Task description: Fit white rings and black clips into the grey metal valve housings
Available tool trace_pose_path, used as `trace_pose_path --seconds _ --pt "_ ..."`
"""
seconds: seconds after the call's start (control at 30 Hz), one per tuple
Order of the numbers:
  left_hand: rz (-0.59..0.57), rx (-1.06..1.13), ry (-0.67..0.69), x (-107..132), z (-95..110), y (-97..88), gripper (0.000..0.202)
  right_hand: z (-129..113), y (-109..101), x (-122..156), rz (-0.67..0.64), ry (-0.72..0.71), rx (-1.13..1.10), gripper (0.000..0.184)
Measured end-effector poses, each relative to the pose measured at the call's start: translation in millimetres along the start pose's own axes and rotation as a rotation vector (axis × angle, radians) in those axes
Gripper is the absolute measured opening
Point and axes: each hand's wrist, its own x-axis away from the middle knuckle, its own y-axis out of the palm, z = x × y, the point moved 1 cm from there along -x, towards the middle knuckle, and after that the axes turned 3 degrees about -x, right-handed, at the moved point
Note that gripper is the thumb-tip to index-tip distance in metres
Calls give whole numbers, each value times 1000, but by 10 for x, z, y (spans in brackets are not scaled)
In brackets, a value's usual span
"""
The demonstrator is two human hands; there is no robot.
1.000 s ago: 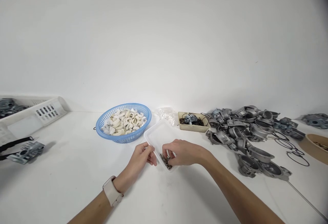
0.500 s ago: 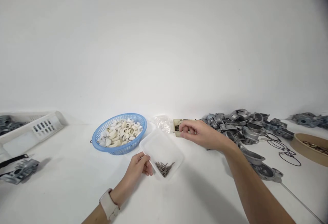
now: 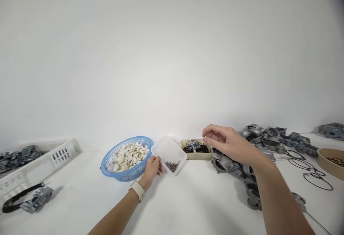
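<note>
"How does the white, square plastic tray (image 3: 165, 148) look?"

"Shallow, slightly translucent, with rounded corners. Slim, dull metal pins (image 3: 172, 166) lie heaped in its near corner. It's at the middle of the white tabletop (image 3: 177, 206), just right of the round blue plastic basket (image 3: 131, 175) and left of the oblong cream box (image 3: 198, 156)."

"And the fingers?"

"The left hand (image 3: 152, 168) has its fingers closed on the tray's left rim. The right hand (image 3: 228, 143) is raised by the box's right end, fingers partly curled; I cannot tell whether they hold anything."

"Counts?"

"One tray, one basket, one box, two hands. The pins overlap too much to count."
</note>
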Motion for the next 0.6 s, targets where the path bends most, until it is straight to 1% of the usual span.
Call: trace_pose_path --seconds 0.13,0.27,0.4,0.6 --pt "94 -58 43 -129 -95 98 23 -6 -114 112 35 -11 -32 26" --pt "174 -128 106 -261 -144 115 22 -28 -188 180 56 -22 -47 25" --pt "258 -195 144 -361 -199 126 23 -55 -221 214 67 -16 -47 25" --pt "355 -260 167 -437 -273 150 27 -70 -240 257 63 -5 -37 24"
